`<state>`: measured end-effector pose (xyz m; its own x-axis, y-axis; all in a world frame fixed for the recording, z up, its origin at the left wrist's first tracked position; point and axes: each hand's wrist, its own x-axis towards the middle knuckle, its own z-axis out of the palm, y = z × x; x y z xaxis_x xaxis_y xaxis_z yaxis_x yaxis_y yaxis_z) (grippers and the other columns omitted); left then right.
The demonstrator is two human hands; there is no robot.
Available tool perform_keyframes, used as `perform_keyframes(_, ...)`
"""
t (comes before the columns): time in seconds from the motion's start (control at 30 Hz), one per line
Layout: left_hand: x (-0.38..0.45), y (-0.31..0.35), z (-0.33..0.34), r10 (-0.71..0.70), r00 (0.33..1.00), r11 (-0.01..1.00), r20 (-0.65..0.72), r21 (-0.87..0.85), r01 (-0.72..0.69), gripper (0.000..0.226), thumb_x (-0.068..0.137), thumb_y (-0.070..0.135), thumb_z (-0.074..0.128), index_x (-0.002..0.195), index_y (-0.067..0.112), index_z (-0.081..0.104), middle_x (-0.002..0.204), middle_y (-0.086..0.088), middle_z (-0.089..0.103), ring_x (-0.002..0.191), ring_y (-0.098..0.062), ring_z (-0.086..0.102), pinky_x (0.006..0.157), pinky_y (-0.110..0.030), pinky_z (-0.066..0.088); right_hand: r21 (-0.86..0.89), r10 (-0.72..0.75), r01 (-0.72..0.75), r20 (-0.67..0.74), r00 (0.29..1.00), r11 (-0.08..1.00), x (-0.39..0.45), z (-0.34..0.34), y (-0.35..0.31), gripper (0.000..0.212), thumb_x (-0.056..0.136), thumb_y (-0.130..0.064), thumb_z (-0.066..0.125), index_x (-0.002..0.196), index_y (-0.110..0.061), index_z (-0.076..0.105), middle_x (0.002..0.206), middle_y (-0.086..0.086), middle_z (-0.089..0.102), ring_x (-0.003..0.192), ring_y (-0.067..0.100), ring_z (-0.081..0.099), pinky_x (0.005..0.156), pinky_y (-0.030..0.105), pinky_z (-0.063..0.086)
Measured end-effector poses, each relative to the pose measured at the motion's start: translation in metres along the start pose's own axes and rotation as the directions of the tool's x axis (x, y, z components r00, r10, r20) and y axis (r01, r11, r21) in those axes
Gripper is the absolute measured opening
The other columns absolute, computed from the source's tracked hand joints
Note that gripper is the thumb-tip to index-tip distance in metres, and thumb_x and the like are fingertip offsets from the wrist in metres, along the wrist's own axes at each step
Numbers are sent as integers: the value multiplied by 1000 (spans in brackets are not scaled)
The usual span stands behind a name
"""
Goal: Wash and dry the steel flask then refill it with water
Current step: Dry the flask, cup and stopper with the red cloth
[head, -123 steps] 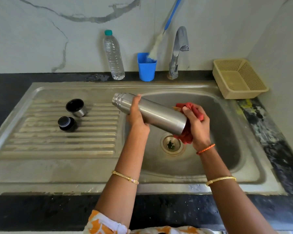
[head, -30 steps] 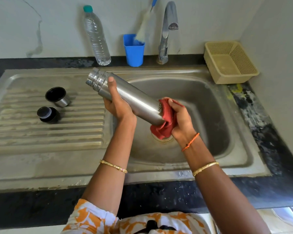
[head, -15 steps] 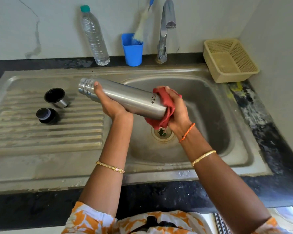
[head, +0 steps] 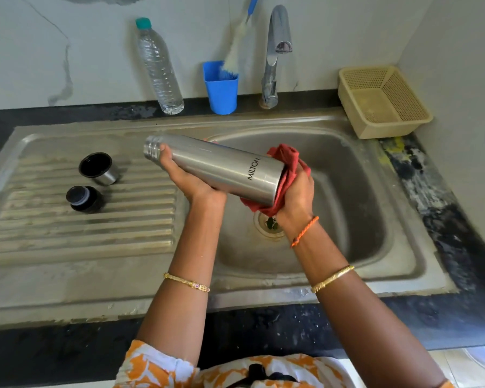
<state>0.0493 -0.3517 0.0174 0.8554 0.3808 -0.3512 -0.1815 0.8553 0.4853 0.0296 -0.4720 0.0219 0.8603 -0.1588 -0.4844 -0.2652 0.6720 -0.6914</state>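
Note:
The steel flask [head: 216, 163] lies nearly level above the sink basin [head: 356, 191], open neck to the left, its lettered base end to the right. My left hand [head: 191, 180] grips it from below near the neck. My right hand [head: 294, 191] presses a red cloth [head: 284, 161] around the flask's base. On the draining board [head: 81, 233] sit the flask's steel cup lid [head: 98, 168] and its black stopper [head: 83, 198], both apart from my hands.
Along the back wall stand a clear plastic water bottle [head: 160, 68], a blue cup [head: 221, 91] holding a bottle brush [head: 237, 51], and the tap [head: 275, 51]. A beige plastic basket [head: 384, 99] sits at the right corner. The drain [head: 269, 224] lies under the flask.
The flask has tipped from a steep slant to nearly level and turned, showing its lettering. The red cloth stays wrapped on the base in my right hand.

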Motion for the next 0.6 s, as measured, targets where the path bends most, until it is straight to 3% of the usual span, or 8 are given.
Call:
perform_keyframes(0.07, 0, 1, 3, -12, 1000, 1000, 25, 13, 11, 53, 85, 58, 53, 111, 13, 56, 82, -8, 64, 77, -25, 63, 75, -36, 53, -59, 94, -93, 18, 995, 994, 6, 0, 1, 43, 65, -41, 69, 104, -24, 65, 91, 6, 67, 69, 33, 64, 58, 52, 50)
perform_keyframes(0.17, 1, 6, 6, -4, 999, 1000, 34, -3, 4, 46, 87, 57, 52, 99, 13, 58, 75, -7, 62, 72, -25, 61, 68, -34, 53, -231, -60, 24, -149, 987, 973, 22, -10, 14, 13, 87, -25, 62, 99, -19, 62, 82, 3, 65, 73, 26, 65, 59, 32, 51)
perform_keyframes(0.23, 3, 8, 5, 7, 1000, 1000, 31, -26, -6, 43, 88, 55, 51, 95, 14, 59, 75, -7, 63, 72, -24, 62, 67, -34, 54, -527, -233, 69, -251, 940, 847, 32, -23, 22, 14, 94, -23, 56, 105, -15, 58, 88, -1, 60, 87, 20, 58, 75, 22, 42)
perform_keyframes(0.3, 6, 7, 1, 44, 999, 999, 11, 11, -44, 44, 89, 55, 51, 96, 13, 61, 75, -6, 64, 72, -23, 63, 68, -34, 54, -628, -258, 29, -277, 926, 777, 31, -31, 25, 16, 94, -23, 55, 107, -13, 57, 94, -1, 57, 87, 16, 53, 80, 20, 40)
perform_keyframes(0.37, 6, 4, -2, 99, 995, 988, -26, 125, -95, 55, 81, 58, 59, 104, 8, 65, 85, -10, 68, 80, -28, 66, 76, -40, 57, -502, -175, 40, -224, 959, 864, 28, -34, 21, 6, 95, -20, 56, 91, -15, 57, 83, 1, 60, 74, 16, 57, 74, 24, 52)
perform_keyframes(0.43, 7, -2, -7, 158, 983, 962, -94, 241, -131, 78, 65, 60, 70, 119, 4, 63, 105, -16, 70, 96, -32, 69, 86, -46, 57, -229, 31, -63, -143, 989, 971, 13, -26, 10, 17, 97, -19, 53, 82, -13, 58, 68, 5, 63, 52, 15, 61, 45, 24, 52)
perform_keyframes(0.47, 6, -4, -10, 184, 976, 950, -120, 278, -145, 80, 62, 60, 72, 121, 6, 63, 110, -16, 70, 99, -31, 69, 88, -47, 56, -144, 87, -98, -84, 993, 985, 6, -23, 5, 20, 98, -20, 51, 83, -10, 59, 67, 8, 63, 46, 15, 61, 40, 24, 50)
perform_keyframes(0.6, 7, -7, -12, 281, 952, 923, -117, 305, -235, 54, 80, 43, 69, 121, 8, 63, 109, -9, 72, 98, -22, 70, 87, -39, 57, -119, 89, -96, -64, 994, 988, -14, -27, 0, 23, 97, -28, 51, 87, -10, 62, 75, 9, 62, 50, 20, 59, 51, 33, 49)
